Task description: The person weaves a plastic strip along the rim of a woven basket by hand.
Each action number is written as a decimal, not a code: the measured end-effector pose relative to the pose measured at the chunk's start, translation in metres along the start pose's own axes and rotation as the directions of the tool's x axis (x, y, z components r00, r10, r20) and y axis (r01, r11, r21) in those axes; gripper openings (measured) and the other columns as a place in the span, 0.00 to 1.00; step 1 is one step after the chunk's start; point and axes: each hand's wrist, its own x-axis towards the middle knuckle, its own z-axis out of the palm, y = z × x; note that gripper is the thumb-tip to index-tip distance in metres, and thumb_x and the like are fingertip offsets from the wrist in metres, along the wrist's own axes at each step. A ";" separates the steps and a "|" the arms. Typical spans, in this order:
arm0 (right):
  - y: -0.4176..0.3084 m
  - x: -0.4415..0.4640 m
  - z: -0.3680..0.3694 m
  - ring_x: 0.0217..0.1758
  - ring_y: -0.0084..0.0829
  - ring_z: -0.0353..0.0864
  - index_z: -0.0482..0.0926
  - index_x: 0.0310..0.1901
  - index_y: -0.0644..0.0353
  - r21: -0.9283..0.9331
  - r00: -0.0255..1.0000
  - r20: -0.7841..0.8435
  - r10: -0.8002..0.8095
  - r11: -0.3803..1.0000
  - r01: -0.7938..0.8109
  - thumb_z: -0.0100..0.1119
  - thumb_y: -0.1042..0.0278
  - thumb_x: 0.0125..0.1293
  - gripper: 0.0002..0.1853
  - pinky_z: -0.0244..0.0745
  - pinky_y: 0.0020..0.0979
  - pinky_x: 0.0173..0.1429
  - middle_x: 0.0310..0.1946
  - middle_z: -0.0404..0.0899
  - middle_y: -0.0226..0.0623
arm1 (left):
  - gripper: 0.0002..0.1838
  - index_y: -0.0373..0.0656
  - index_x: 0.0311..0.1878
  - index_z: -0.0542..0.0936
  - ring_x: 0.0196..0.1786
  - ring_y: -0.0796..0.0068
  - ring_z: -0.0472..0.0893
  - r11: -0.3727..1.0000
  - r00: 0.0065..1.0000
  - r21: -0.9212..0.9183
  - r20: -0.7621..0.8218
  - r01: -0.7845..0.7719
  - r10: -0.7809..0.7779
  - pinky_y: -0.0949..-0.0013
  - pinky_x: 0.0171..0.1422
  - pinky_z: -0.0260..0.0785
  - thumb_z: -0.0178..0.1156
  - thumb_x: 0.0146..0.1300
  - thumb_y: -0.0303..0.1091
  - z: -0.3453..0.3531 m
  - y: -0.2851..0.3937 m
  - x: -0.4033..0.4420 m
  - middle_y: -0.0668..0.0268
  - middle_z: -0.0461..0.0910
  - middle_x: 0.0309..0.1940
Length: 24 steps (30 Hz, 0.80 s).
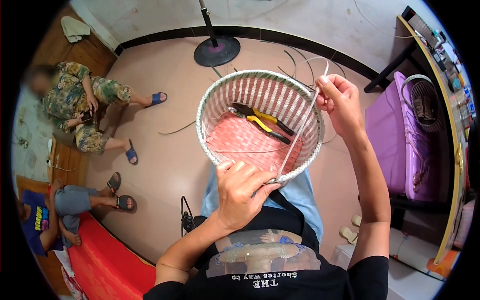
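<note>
A round woven basket (pixel 260 80) with a pink base and striped pink and white wall rests over the person's lap. My left hand (pixel 242 192) is closed on the near part of its braided rim. Up at the right, beside the rim, my right hand (pixel 340 102) pinches a thin white strip (pixel 300 131). The strip runs taut from those fingers across the basket's opening to the rim near my left hand. Inside the basket lie pliers (pixel 270 131) with yellow and black handles.
Two people (pixel 75 105) sit at the left, one beside a red cloth (pixel 107 255). A stand with a round black base (pixel 217 51) is beyond the basket. Loose strips lie on the floor. At the right are a purple box (pixel 387 140) and a cluttered table (pixel 430 50).
</note>
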 end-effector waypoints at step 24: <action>0.011 0.037 0.077 0.18 0.19 0.76 0.80 0.34 0.71 -0.662 0.927 0.285 0.243 0.750 0.007 0.57 0.71 0.68 0.10 0.71 0.23 0.21 0.18 0.79 0.35 | 0.23 0.48 0.53 0.82 0.29 0.71 0.73 0.995 0.985 0.015 0.145 -0.100 0.097 0.66 0.41 0.61 0.70 0.50 0.31 -0.003 0.009 -0.005 0.71 0.74 0.24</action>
